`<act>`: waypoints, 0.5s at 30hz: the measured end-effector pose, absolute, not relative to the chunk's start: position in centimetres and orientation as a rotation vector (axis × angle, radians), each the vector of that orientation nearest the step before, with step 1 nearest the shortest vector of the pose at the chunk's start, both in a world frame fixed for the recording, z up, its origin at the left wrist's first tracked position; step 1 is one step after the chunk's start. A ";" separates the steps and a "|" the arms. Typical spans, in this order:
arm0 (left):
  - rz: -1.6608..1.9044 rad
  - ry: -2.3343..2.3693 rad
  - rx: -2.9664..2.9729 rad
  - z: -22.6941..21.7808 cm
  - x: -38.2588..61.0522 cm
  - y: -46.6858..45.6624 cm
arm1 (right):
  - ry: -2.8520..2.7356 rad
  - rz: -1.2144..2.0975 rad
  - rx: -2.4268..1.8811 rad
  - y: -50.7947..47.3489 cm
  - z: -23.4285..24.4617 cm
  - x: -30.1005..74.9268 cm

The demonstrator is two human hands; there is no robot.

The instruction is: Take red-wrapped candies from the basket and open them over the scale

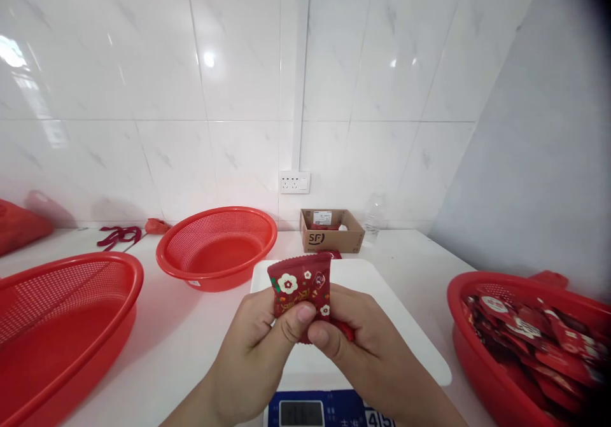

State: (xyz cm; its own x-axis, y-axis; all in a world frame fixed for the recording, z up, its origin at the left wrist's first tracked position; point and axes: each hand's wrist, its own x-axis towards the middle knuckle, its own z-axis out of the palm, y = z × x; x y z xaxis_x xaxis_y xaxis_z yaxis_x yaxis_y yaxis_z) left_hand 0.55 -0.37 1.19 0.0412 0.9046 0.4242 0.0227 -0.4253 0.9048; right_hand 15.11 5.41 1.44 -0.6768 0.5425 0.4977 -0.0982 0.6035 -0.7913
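Observation:
Both my hands hold a small red packet with white flowers printed on it, upright in front of me. My left hand grips its left side, thumb pressed across the front. My right hand closes on its lower right, and another bit of red wrapper shows beside those fingers; whether it is a second packet I cannot tell. Below and behind the hands lies the white plate of a weighing scale. The blue scale panel has a display whose digits I cannot read.
A red basket full of red packets stands at the right. Two more red baskets, one behind and one at near left, are on the table. An open cardboard box and a clear plastic bottle stand by the wall.

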 end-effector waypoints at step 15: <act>1.791 0.968 1.248 1.2 0.2 0.3 | -2.011 0.959 -0.583 6.4 1.9 15.8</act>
